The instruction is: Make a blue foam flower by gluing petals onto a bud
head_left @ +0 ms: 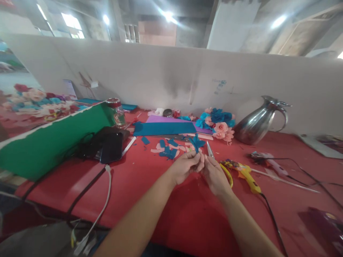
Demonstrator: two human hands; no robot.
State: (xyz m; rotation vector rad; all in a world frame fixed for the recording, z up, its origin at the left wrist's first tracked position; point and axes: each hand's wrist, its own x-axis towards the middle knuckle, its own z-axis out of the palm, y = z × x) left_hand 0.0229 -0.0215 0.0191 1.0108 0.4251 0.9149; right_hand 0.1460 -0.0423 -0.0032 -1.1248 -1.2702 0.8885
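Paper petals (197, 142), blue, pinched in your left hand (186, 165), left of yellow glue gun (244, 172); your right hand (215, 175) beside it, can't tell if pinching

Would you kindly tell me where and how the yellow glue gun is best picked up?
Probably by its handle, from the near right: that grip slants toward the person, trailing its cord, while the front end points left toward the scissors.

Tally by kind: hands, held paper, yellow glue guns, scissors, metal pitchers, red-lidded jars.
Bare left hand and right hand: 2
Held teal-blue paper piece: 1
Yellow corded glue gun: 1
Yellow-handled metal scissors: 1
Silver metal pitcher: 1
Clear red-lidded jar: 1
Total: 7
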